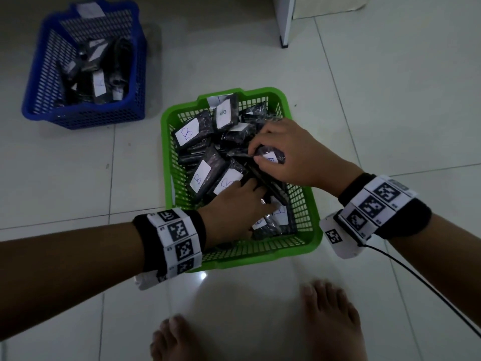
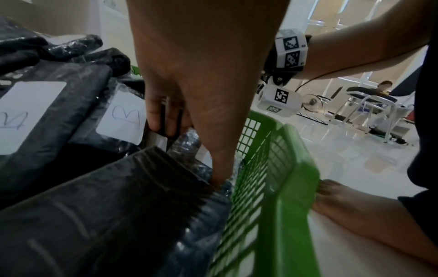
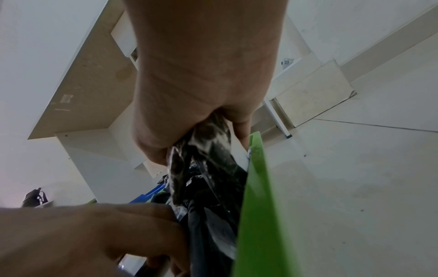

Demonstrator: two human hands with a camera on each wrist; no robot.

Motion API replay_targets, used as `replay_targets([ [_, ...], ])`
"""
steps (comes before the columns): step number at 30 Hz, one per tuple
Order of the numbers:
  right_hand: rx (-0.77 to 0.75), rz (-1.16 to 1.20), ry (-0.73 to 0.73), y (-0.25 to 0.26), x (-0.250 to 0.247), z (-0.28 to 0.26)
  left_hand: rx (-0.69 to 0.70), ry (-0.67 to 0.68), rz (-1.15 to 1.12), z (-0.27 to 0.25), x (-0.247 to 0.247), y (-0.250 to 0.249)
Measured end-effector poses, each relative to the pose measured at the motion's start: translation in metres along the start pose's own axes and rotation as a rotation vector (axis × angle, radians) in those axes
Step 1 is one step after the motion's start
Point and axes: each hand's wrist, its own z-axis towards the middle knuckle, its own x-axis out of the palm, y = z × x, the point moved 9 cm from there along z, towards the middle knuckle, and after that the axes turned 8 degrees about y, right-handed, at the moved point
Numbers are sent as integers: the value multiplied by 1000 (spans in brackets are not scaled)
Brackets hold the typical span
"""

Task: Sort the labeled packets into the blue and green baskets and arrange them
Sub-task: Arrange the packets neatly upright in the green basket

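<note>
The green basket (image 1: pixel 166 142) sits on the floor before my bare feet, heaped with black packets labeled B (image 1: pixel 205 175); the blue basket (image 1: pixel 83 118) stands well apart, holding more. My right hand (image 1: pixel 294 155) pinches one labeled packet (image 1: pixel 270 156) atop the heap. My left hand (image 1: pixel 234 207) digs in, fingers (image 2: pixel 154 112) gripping upright packets.

Glossy white tiled floor (image 1: pixel 78 178) in dim light, white furniture leg (image 1: pixel 285 22) behind.
</note>
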Motion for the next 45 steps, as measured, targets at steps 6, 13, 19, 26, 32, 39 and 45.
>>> replay_targets([
  [6,24,17,-12,-3,-2,-2,169,-128,-200,7,-5,0],
  [13,24,5,-4,-3,-1,-1,189,-100,-371,18,0,8],
  [19,35,42,3,-3,-1,-2,52,-72,-259,24,-7,1],
  [26,135,267,-113,-12,-13,-20,-42,-214,-401,-19,-46,52],
  [32,221,364,-39,1,13,-22,-173,-146,-878,-43,-21,93],
  [39,315,812,126,11,15,-17,-86,-139,-1483,-35,-22,68],
  [45,330,176,16,-9,-33,-37,-141,-314,-1125,-35,-34,79],
])
